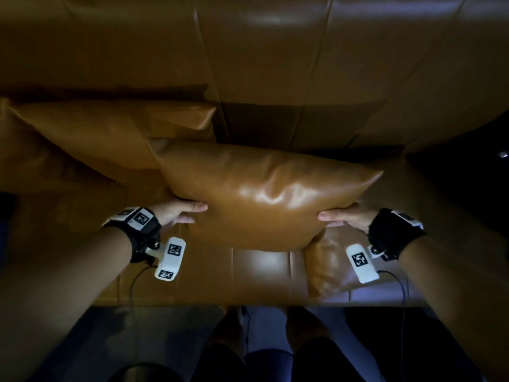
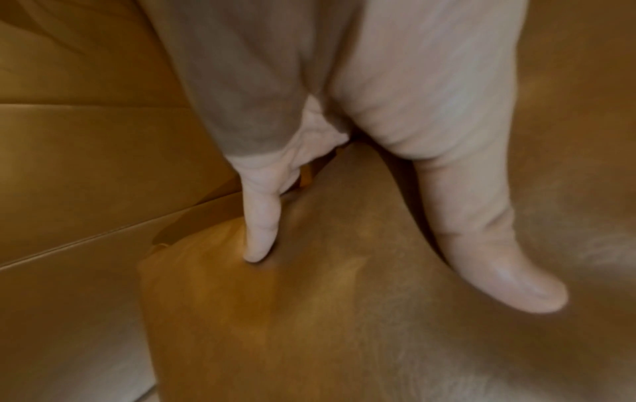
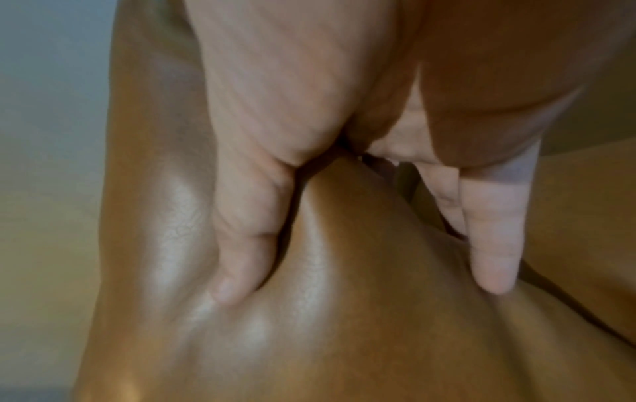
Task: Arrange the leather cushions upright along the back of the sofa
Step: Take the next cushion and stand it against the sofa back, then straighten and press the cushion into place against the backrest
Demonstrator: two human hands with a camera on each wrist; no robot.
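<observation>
A tan leather cushion [image 1: 264, 194] is lifted over the sofa seat [image 1: 259, 271], held from both sides. My left hand [image 1: 184, 210] grips its left edge, thumb on top and fingers underneath; in the left wrist view the thumb and a finger pinch the leather [image 2: 344, 312]. My right hand [image 1: 341, 216] grips the right edge the same way, its thumb dug into the cushion [image 3: 327, 312]. Another cushion [image 1: 110, 128] leans against the sofa back [image 1: 275, 51] at the left. A third cushion [image 1: 330, 268] lies on the seat under my right hand.
The sofa back runs across the top of the head view, with bare backrest to the right of the leaning cushion. The seat's front edge [image 1: 248, 301] is close to my legs. Dark floor lies at the far right.
</observation>
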